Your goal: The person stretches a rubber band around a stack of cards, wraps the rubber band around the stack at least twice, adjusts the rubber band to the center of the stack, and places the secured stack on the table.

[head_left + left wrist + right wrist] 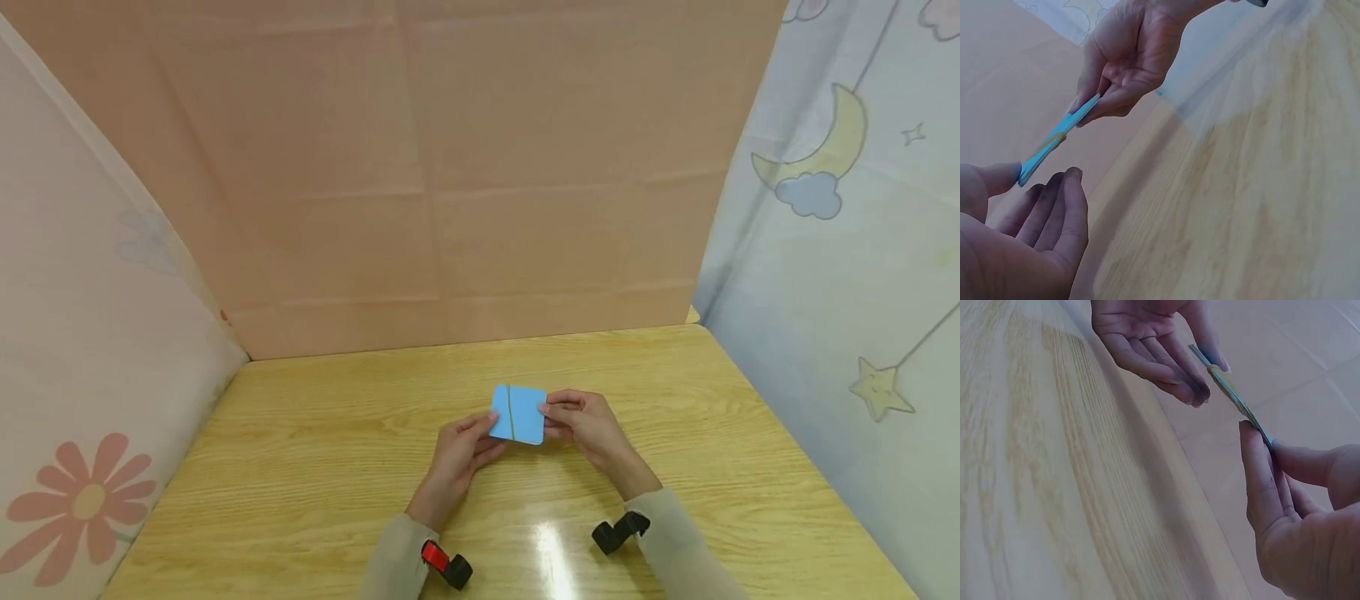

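Table (300,467) side edges (797,454) distant; right hand (590,423) pinches blue cards (527,414) (left hand (455,454) relaxed, touching)

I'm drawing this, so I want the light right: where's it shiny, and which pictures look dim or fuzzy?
Head view: brightest, with white glare on the wooden table between the sleeves; left wrist view: dimmer and greyish, wood grain soft, the left hand's fingertips dark; right wrist view: also dim, soft grain, a darker band near the table's edge.
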{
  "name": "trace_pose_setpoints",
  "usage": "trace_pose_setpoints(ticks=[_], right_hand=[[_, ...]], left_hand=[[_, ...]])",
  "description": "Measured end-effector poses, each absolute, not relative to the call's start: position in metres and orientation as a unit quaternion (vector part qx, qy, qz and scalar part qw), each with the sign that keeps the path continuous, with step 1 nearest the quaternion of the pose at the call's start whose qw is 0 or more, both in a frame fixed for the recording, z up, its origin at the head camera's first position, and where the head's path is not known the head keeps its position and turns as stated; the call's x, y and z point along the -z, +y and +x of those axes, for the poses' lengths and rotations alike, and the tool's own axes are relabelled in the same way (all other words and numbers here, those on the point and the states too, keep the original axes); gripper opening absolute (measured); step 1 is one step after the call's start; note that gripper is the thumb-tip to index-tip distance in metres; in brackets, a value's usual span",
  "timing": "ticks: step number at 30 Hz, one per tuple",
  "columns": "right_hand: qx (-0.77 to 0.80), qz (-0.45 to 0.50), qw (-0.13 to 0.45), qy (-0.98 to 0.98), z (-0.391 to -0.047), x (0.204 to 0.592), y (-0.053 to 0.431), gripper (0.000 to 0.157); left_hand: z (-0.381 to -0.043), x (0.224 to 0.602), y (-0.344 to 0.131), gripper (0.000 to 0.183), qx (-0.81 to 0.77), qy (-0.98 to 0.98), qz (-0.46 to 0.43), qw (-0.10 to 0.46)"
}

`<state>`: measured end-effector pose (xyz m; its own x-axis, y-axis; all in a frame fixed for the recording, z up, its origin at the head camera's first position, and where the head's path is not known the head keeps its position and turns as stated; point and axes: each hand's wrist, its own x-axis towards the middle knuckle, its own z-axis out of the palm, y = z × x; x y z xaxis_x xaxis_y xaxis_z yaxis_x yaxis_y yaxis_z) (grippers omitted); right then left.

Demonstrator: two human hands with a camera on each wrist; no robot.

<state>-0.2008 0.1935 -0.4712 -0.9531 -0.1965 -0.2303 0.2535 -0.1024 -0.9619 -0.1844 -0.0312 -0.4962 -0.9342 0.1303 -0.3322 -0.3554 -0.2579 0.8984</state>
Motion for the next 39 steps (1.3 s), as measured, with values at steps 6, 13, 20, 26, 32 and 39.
trace_pose_setpoints(ticks=[6, 13, 20, 26, 32, 39], right_hand=[[0.726, 0.011, 0.156, 0.67, -0.2, 0.474, 0.2, 0.044], [0.718, 0.006, 0.156, 0.678, -0.198, 0.477, 0.203, 0.042], [0.706, -0.002, 0.17, 0.687, -0.195, 0.48, 0.207, 0.043], [0.703, -0.011, 0.17, 0.691, -0.197, 0.48, 0.209, 0.042], [0.705, -0.012, 0.179, 0.686, -0.199, 0.481, 0.21, 0.041], [0.678, -0.017, 0.196, 0.708, -0.197, 0.481, 0.212, 0.04]], left_hand=[[-0.192, 0.498, -0.035, 0.044, -0.772, 0.611, -0.087, 0.149], [-0.194, 0.5, -0.035, 0.038, -0.757, 0.631, -0.068, 0.157], [-0.198, 0.502, -0.04, 0.037, -0.741, 0.64, -0.057, 0.196], [-0.204, 0.5, -0.043, 0.039, -0.734, 0.645, -0.04, 0.208], [-0.209, 0.503, -0.045, 0.039, -0.736, 0.638, -0.031, 0.225], [-0.207, 0.504, -0.049, 0.031, -0.739, 0.625, -0.021, 0.25]])
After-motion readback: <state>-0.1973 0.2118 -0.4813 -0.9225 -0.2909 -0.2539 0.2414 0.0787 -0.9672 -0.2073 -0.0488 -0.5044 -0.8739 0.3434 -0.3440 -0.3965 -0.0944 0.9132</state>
